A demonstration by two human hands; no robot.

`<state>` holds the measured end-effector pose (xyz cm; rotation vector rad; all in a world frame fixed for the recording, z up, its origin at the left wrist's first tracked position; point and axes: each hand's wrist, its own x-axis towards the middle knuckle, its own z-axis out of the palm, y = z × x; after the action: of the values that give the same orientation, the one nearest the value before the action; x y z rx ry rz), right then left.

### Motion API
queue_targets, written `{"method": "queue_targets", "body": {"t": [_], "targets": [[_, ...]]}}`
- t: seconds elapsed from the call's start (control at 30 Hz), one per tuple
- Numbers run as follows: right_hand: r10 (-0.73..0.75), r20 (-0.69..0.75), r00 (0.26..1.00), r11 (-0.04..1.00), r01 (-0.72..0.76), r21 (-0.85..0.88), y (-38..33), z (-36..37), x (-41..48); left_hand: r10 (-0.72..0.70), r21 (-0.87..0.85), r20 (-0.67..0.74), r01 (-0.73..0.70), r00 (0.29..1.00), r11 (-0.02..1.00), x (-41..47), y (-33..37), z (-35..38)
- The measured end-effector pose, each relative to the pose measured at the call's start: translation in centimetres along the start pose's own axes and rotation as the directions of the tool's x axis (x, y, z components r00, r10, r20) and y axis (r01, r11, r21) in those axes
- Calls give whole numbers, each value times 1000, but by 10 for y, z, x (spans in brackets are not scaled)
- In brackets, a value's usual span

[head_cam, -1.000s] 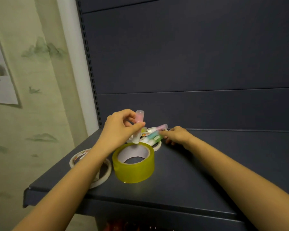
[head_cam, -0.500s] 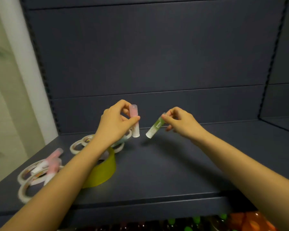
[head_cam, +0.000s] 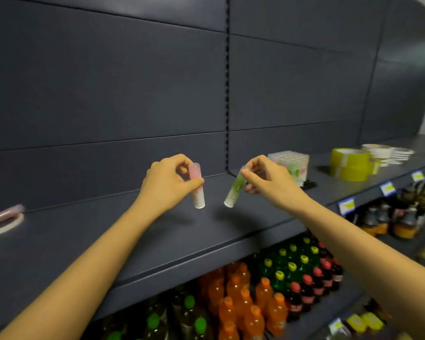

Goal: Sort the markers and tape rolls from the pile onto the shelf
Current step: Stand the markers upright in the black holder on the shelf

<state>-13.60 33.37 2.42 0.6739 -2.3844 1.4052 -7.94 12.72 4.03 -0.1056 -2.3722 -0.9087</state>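
Left hand [head_cam: 166, 182] pinches a pink marker [head_cam: 197, 190] upright between thumb and fingers; right hand [head_cam: 268, 180] pinches a green marker [head_cam: 234, 192], tilted. Both hang above the shelf [head_cam: 157, 241], so this looks like the carrying step. Next they probably go to the marker group [head_cam: 290, 163] at right, near the yellow tape [head_cam: 349, 163]. The shelf between is bare, and its front edge is close.

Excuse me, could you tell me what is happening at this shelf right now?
A person is sorting stationery on a dark grey metal shelf. The left hand pinches a pink capped marker, the right hand a tilted green capped marker, both held above the shelf. Further right on it stand a cluster of pastel markers, a wide yellow tape roll and a stack of white tape rolls. At the far left lie a thin white tape ring and some markers, unsorted.
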Motion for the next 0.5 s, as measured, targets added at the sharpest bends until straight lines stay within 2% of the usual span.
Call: {"method": "queue_targets", "body": {"t": [0.2,0.5], "targets": [[-23,-108,994,991,8,-136,72,-92,-21,50,-44,81,-46,995,998,13,60,97],[46,-224,974,998,-56,-41,138,-176,-17,159,-23,155,-157,975,987,49,121,190]]}}
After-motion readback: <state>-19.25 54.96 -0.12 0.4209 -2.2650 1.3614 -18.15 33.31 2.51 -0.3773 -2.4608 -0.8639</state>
